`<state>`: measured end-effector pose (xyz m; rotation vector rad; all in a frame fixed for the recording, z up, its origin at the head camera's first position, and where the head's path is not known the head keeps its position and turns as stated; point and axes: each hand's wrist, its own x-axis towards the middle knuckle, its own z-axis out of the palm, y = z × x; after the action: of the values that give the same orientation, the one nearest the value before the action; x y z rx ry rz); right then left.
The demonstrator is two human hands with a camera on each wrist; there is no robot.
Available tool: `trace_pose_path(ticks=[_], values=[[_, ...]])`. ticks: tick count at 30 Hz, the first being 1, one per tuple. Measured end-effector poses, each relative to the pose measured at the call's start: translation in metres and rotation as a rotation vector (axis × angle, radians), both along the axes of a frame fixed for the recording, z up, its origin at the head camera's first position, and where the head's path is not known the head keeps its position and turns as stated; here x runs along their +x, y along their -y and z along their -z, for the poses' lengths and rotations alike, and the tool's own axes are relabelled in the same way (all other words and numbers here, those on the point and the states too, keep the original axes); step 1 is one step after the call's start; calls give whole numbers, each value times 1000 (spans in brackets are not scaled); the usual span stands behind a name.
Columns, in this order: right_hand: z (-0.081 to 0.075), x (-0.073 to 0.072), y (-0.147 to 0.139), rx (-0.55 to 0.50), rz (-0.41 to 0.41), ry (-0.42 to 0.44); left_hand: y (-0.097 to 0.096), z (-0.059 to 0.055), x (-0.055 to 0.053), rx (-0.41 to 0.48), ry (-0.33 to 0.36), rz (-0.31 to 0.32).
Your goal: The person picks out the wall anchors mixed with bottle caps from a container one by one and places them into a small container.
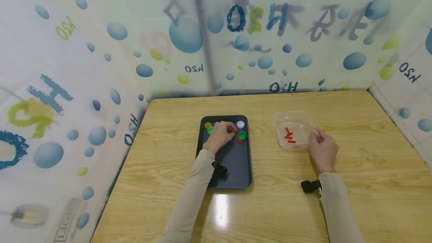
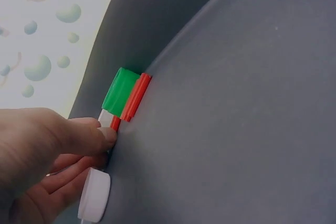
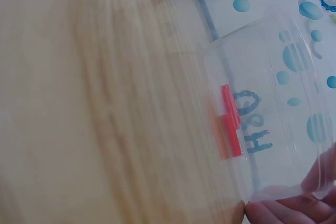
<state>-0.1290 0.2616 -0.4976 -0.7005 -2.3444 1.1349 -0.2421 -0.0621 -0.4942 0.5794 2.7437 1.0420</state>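
My left hand [image 1: 221, 135] is over the far end of a dark grey tray [image 1: 233, 168]. Its thumb and fingers pinch a small red stick [image 2: 115, 124], partly covered by the fingertips. Beside it in the left wrist view stands a green bottle cap [image 2: 119, 92] with another red stick [image 2: 137, 97] next to it. A white cap [image 2: 95, 195] is below the fingers. My right hand [image 1: 323, 149] grips the right side of a clear plastic box [image 1: 279, 128]. Several red sticks [image 1: 288, 134] lie on the box floor.
At the tray's far left corner sit a yellow cap [image 1: 207, 125] and a light green cap [image 1: 210, 129], partly behind the left hand. The wooden table [image 1: 270, 205] meets a patterned wall covering [image 1: 216, 70] at the back and left.
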Motion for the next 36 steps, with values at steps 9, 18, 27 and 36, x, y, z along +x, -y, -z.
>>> trace_pose_path(ticks=[9,18,27,36], values=[[-1,3,1,-10,-4,6,3,-4,-1,22,-7,-11],[-2,2,-1,-49,-18,74,8,-18,0,64,-1,-28],[-4,6,-2,-56,-17,111,4,-21,-2,99,4,-28],[-4,5,1,-20,-29,57,1,-33,-5,114,-30,-8]])
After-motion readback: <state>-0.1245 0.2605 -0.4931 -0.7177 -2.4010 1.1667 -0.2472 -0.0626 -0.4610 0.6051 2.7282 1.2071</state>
